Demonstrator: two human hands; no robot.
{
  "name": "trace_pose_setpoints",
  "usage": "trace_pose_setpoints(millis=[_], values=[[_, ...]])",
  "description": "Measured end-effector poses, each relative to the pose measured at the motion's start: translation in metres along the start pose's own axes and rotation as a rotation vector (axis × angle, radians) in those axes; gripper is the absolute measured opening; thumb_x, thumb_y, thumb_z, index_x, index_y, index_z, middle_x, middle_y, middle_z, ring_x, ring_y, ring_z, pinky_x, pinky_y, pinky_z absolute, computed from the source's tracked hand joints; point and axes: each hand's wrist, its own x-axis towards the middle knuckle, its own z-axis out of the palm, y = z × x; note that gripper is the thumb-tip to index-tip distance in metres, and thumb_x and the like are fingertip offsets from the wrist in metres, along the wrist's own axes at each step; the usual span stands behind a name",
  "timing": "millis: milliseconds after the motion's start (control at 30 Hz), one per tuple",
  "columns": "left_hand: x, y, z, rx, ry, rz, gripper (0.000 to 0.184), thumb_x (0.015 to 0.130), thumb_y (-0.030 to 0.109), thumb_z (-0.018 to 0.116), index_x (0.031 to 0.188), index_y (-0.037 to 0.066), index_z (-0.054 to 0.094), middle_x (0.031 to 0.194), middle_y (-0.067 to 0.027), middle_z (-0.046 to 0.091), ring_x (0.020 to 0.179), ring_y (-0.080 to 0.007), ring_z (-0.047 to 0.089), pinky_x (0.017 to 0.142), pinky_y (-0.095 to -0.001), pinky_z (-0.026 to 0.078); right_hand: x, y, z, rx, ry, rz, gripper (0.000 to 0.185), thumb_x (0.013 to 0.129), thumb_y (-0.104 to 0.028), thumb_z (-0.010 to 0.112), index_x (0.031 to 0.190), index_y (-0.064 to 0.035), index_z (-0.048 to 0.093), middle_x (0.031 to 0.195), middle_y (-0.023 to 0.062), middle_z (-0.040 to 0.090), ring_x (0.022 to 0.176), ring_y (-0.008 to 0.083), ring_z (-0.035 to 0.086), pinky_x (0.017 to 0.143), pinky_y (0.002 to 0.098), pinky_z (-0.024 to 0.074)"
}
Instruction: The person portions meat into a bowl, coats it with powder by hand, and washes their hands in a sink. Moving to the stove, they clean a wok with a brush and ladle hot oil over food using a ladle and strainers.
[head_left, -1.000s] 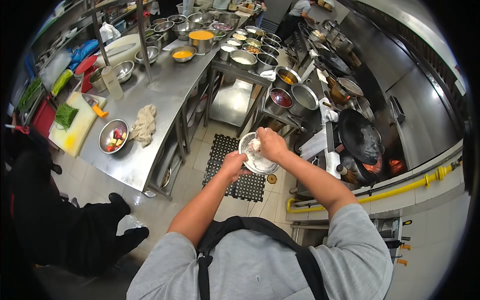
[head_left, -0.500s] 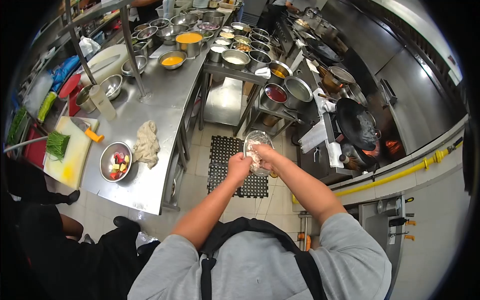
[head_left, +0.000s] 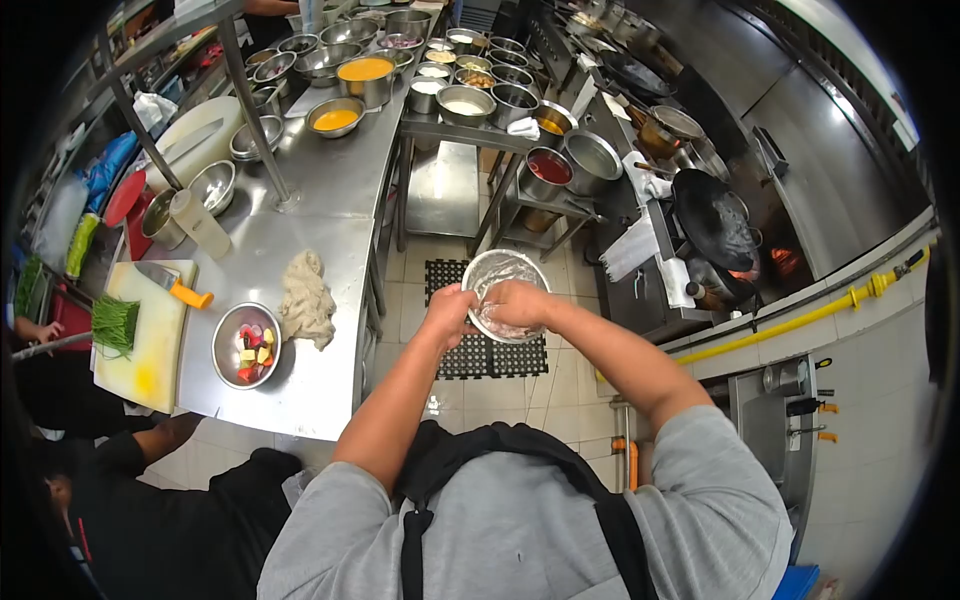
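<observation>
A round bowl (head_left: 503, 268) with pale, floury smears inside is held in front of me, above the floor mat. My left hand (head_left: 449, 312) is closed on its left rim. Inside the bowl is my right hand (head_left: 519, 304), its fingers bent down together against the pale, sticky-looking contents. What those fingers hold is hidden. Only small whitish bits show around them.
To the left, a steel table (head_left: 270, 235) holds a bowl of cut vegetables (head_left: 246, 345), a cloth (head_left: 307, 300), a cutting board (head_left: 140, 345) and an orange-handled knife (head_left: 180, 286). A wok (head_left: 712, 220) sits on the right-hand stove. A co-worker (head_left: 170, 510) is at lower left.
The bowl has tilted so its inside faces me more. My right hand has gone deeper into it, and my left hand has shifted left along the rim. The co-worker has leaned in at lower left.
</observation>
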Motion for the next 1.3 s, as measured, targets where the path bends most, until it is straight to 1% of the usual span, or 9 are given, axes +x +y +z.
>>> trace_pose_setpoints(millis=[100,200,333,467,600,733,800,967,1300], values=[[-0.005,0.004,0.010,-0.023,0.053,0.030,0.020,0.075,0.001,0.048,0.093,0.001,0.056,0.086,-0.0091,0.060,0.067,-0.0222,0.062,0.054,-0.0399,0.058,-0.001,-0.022,-0.021,-0.323,-0.062,0.106,0.057,0.070,-0.045,0.062,0.107,-0.0012,0.064,0.112,0.0245,0.060,0.109,0.0358,0.055,0.095,0.0400,0.0412],[-0.006,0.006,0.020,-0.009,0.149,0.107,0.020,0.076,0.001,0.048,0.095,0.001,0.055,0.087,-0.0090,0.060,0.072,-0.0220,0.062,0.058,-0.0408,0.058,0.017,-0.015,-0.004,0.215,0.007,0.489,0.086,0.071,-0.043,0.066,0.138,0.0011,0.035,0.135,0.0264,0.043,0.126,0.0340,0.044,0.104,0.0334,0.0347],[-0.011,-0.005,0.015,-0.139,0.098,0.023,0.018,0.078,0.006,0.050,0.094,0.004,0.057,0.088,-0.0070,0.061,0.073,-0.0190,0.061,0.060,-0.0370,0.055,0.019,-0.018,-0.006,0.315,0.072,0.504,0.085,0.069,-0.033,0.072,0.138,0.0010,0.036,0.135,0.0261,0.043,0.127,0.0341,0.042,0.104,0.0327,0.0349],[-0.011,-0.006,-0.006,-0.104,0.084,0.017,0.023,0.078,0.004,0.048,0.101,0.002,0.054,0.094,-0.0098,0.060,0.081,-0.0228,0.062,0.067,-0.0428,0.057,0.011,-0.032,-0.023,-0.016,0.351,0.308,0.072,0.063,-0.020,0.071,0.128,-0.0023,0.048,0.128,0.0260,0.049,0.118,0.0363,0.049,0.098,0.0360,0.0419],[-0.012,0.007,-0.017,-0.111,0.087,0.037,0.024,0.078,0.005,0.050,0.102,0.003,0.056,0.093,-0.0101,0.063,0.080,-0.0225,0.064,0.066,-0.0405,0.057,0.012,-0.027,-0.064,-0.008,0.025,0.262,0.062,0.070,-0.025,0.067,0.126,-0.0039,0.051,0.120,0.0243,0.056,0.112,0.0373,0.054,0.098,0.0376,0.0416],[-0.025,0.029,-0.005,-0.035,0.039,0.080,0.026,0.077,0.004,0.052,0.101,0.003,0.060,0.092,-0.0088,0.065,0.078,-0.0218,0.065,0.065,-0.0399,0.057,0.027,-0.022,-0.012,0.075,0.078,0.087,0.057,0.075,-0.026,0.065,0.125,-0.0023,0.050,0.119,0.0240,0.057,0.113,0.0351,0.054,0.097,0.0381,0.0412],[-0.022,0.029,-0.009,-0.038,0.063,0.155,0.021,0.075,0.002,0.051,0.091,0.003,0.065,0.081,-0.0066,0.065,0.066,-0.0179,0.065,0.052,-0.0329,0.056,0.043,-0.010,0.031,0.221,0.255,0.147,0.063,0.074,-0.029,0.068,0.126,-0.0012,0.049,0.119,0.0253,0.056,0.114,0.0360,0.053,0.097,0.0393,0.0411],[-0.041,0.041,-0.024,-0.089,0.175,0.108,0.021,0.077,0.006,0.053,0.097,0.003,0.060,0.085,-0.0064,0.063,0.074,-0.0175,0.064,0.058,-0.0343,0.056,0.055,-0.065,-0.010,0.111,0.216,0.272,0.064,0.070,-0.023,0.072,0.124,0.0021,0.050,0.117,0.0226,0.059,0.112,0.0338,0.056,0.096,0.0363,0.0439],[-0.049,0.044,-0.086,-0.129,0.290,0.218,0.016,0.079,0.004,0.050,0.092,0.002,0.058,0.083,-0.0073,0.063,0.070,-0.0178,0.064,0.059,-0.0348,0.056,0.076,-0.128,-0.040,0.045,0.267,-0.013,0.057,0.069,-0.007,0.064,0.124,0.0002,0.050,0.111,0.0239,0.061,0.106,0.0389,0.057,0.093,0.0371,0.0443]])
